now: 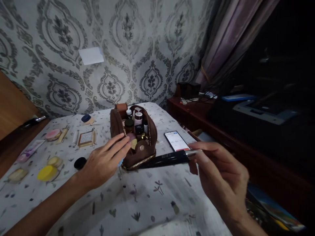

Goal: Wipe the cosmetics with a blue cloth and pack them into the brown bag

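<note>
right hand (219,173): I pinch the black tube (167,159) by its silver end
tube axis: level, left-right, far tip at the pouch (141,149) base
left hand (103,162): released, fingers flat on the pouch rim, nearer it
pouch: open, mid surface (147,203)

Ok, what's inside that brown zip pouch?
The brown pouch stands open, packed with small bottles and jars, caps up. The left hand covers its front corner; the bottom is hidden. The right hand holds a black tube outside it.

View: head-worn, looks forward and down.
Facing: toward the patterned wall (152,39).
Nearness: close over the bench (147,203).
</note>
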A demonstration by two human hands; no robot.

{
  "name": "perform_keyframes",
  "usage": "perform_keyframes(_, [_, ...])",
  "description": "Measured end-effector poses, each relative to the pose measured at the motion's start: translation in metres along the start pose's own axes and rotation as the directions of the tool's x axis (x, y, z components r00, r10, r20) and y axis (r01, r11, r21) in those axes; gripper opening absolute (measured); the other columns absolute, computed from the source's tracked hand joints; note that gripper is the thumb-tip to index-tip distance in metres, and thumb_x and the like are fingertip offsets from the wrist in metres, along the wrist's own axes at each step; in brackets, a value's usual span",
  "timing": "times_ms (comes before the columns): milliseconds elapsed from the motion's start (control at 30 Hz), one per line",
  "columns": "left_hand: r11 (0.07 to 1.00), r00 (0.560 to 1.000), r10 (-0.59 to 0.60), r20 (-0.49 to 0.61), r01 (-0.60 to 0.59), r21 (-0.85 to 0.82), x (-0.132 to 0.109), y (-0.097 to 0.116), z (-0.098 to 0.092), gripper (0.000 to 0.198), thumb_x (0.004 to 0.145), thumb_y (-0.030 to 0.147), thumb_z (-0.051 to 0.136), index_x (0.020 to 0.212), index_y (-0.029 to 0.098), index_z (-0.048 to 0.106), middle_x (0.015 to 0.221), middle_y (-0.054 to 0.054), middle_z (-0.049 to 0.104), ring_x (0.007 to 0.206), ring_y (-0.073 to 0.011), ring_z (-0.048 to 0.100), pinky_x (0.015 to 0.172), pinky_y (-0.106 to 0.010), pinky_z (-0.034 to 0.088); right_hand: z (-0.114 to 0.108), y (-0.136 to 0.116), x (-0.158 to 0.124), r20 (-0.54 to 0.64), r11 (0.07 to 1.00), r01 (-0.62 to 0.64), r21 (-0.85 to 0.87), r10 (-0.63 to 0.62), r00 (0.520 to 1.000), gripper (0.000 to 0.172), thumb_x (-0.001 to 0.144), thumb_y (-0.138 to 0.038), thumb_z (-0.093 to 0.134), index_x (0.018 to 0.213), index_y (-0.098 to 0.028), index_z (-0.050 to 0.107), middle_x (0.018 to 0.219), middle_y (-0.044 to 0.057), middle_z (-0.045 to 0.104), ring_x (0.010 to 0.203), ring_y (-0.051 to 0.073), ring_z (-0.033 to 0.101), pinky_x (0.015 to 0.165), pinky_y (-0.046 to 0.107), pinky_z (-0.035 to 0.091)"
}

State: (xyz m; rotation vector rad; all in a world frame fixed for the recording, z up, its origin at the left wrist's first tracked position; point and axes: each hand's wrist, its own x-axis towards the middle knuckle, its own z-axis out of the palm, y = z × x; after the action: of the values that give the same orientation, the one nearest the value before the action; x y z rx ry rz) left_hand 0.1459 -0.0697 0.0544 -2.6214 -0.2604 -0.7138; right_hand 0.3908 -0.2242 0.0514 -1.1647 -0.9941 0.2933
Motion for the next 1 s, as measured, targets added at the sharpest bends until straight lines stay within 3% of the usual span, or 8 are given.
perform_keyframes(233, [0.995,0.997,-0.067,-0.038,0.064,-0.077,-0.016,0.003,0.007,0.053,0.091,0.000,0.044,0.142,0.010,0.051,0.141,-0.018,0.061,0.142,-0.0318,0.046,0.098,-0.041,0.059,-0.009,0.007,0.012,-0.096,0.997,0.067,-0.035,-0.070,0.993,0.012,0.091,-0.035,0.069,0.099,-0.029,0.076,0.068,0.000,0.064,0.053,0.013,0.056,0.048,0.026,0.045])
perform_keyframes(367, [0.990,0.993,-0.120,-0.009,0.119,-0.070,-0.019,0.007,0.011,0.065,0.087,-0.006,0.037,0.143,0.023,0.051,0.147,-0.013,0.056,0.146,-0.0319,0.042,0.080,-0.032,0.063,-0.004,0.010,0.020,-0.096,0.991,0.120,-0.051,-0.125,0.988,0.012,0.090,-0.030,0.069,0.100,-0.031,0.076,0.071,0.002,0.065,0.053,0.015,0.057,0.045,0.030,0.046])
perform_keyframes(467, [0.991,0.985,-0.133,0.109,0.131,0.019,-0.020,0.011,0.009,0.074,0.084,-0.009,0.040,0.143,0.033,0.051,0.156,-0.010,0.046,0.149,-0.0338,0.037,0.066,-0.023,0.060,0.003,0.011,0.027,-0.097,0.984,0.169,-0.063,-0.175,0.980,0.012,0.091,-0.028,0.068,0.101,-0.029,0.075,0.072,0.002,0.066,0.053,0.015,0.057,0.044,0.029,0.046])
perform_keyframes(567, [0.992,0.967,-0.112,0.227,0.097,0.076,-0.021,0.012,0.006,0.079,0.082,-0.008,0.048,0.148,0.035,0.045,0.164,-0.010,0.034,0.151,-0.0365,0.031,0.069,-0.024,0.060,0.012,0.011,0.035,-0.074,0.963,0.230,-0.143,-0.242,0.967,0.013,0.092,-0.026,0.067,0.103,-0.026,0.074,0.066,0.000,0.064,0.049,0.013,0.055,0.042,0.026,0.043])
perform_keyframes(667, [0.994,0.967,-0.101,0.234,0.088,0.066,-0.023,0.011,0.006,0.081,0.080,-0.009,0.048,0.148,0.035,0.044,0.164,-0.010,0.034,0.152,-0.0369,0.029,0.070,-0.025,0.060,0.018,0.009,0.045,0.034,0.938,0.245,-0.244,-0.245,0.969,0.013,0.092,-0.027,0.066,0.104,-0.023,0.071,0.068,-0.001,0.065,0.051,0.012,0.058,0.046,0.025,0.046])
perform_keyframes(800, [0.993,0.969,-0.114,0.219,0.108,0.041,-0.020,0.013,0.007,0.076,0.079,-0.009,0.047,0.143,0.032,0.049,0.160,-0.009,0.039,0.152,-0.0358,0.029,0.075,-0.027,0.061,0.015,0.002,0.062,0.301,0.885,0.258,-0.388,-0.143,0.943,0.014,0.092,-0.035,0.066,0.095,-0.022,0.071,0.070,-0.001,0.067,0.053,0.011,0.058,0.048,0.023,0.045])
perform_keyframes(1000, [0.984,0.953,-0.171,0.251,0.154,0.087,-0.006,0.027,0.003,0.069,0.075,0.001,0.055,0.141,0.021,0.051,0.154,-0.017,0.047,0.149,-0.0409,0.032,0.079,-0.040,0.064,0.006,-0.006,0.090,0.434,0.845,0.383,-0.373,-0.206,0.877,0.018,0.091,-0.041,0.067,0.082,-0.026,0.072,0.064,0.000,0.065,0.052,0.012,0.058,0.045,0.025,0.041])
